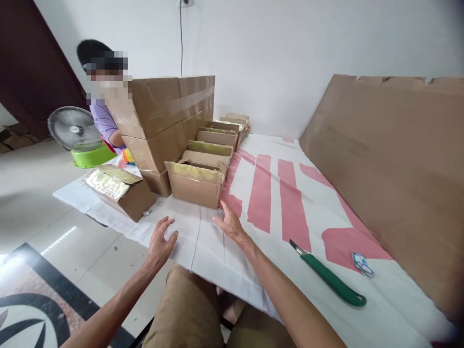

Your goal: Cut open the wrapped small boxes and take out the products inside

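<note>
The left hand (pixel 162 244) and right hand (pixel 231 223) hold nothing, fingers spread, near the open cardboard box (pixel 195 187) mid-frame on the desk (pixel 319 203), apparently a reaching step, which calls next for palms against its sides.

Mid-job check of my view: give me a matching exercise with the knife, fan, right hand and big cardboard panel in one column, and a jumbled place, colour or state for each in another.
Column one
1. Knife
2. Fan
3. Right hand
4. Cardboard panel

Column two
A. Fingertips by the near corner of the front open box
B. Brown, along the right side of the cloth-covered table
C. Dark green handle, blade showing
D. At the left of the picture, next to a bright green item

Pairs: 1-C, 2-D, 3-A, 4-B
</note>
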Demonstrator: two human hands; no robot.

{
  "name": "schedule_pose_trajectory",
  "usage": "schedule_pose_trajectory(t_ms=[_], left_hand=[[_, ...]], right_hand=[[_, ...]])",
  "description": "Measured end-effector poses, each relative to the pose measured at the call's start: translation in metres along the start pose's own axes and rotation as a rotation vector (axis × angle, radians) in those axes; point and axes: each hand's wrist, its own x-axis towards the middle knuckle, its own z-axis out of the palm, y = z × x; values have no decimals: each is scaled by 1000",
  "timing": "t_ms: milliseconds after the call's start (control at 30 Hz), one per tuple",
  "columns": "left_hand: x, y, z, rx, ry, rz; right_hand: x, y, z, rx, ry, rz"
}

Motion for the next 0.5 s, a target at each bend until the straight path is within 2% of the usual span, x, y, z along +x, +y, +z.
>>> schedule_pose_trajectory(t_ms=[100,167,200,267,367,433,500], left_hand=[[1,3,-39,68,114,117],[14,2,-74,93,242,145],[25,1,-93,93,318,117],[55,-3,-132,57,490,-41],[109,-13,-178,-65,714,-201],[146,-22,-196,-120,711,-267],[176,-32,-203,-193,695,-313]], right_hand=[[-3,-2,-1,-4,30,-7],[-12,-2,-3,-10,66,-1],[-18,-3,-3,-12,76,-1],[-29,-10,0,-12,66,-22],[-35,-30,19,-1,-24,-92],[-29,-47,39,6,-108,-140],[-15,-64,65,6,-191,-177]])
